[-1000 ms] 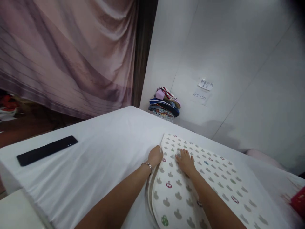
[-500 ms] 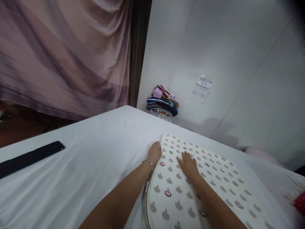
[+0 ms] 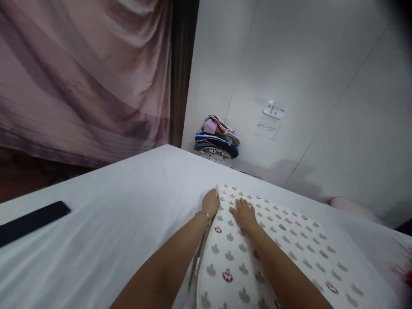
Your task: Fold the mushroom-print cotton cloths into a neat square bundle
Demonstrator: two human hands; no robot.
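A white cloth (image 3: pixel 229 246) printed with grey rabbit heads and a few red, green and blue ones lies folded on the white-covered table. Several layers show along its left edge. My left hand (image 3: pixel 210 202), with a bracelet on the wrist, is closed on that edge near the far left corner; its fingertips are hidden at the fabric. Just to the right, my right hand (image 3: pixel 245 216) rests palm down on top of the cloth, fingers spread and holding nothing.
A dark flat object (image 3: pixel 35 221) lies at the table's left. Behind the far table edge is a stack of folded fabrics (image 3: pixel 216 141), against a white wall with paper notes (image 3: pixel 273 110). A pinkish curtain (image 3: pixel 86 81) hangs at the left; a pink rounded thing (image 3: pixel 352 208) is at the right.
My right hand has slid left across the cloth, closer to my left hand. My left hand stays at the edge. The camera view has shifted slightly.
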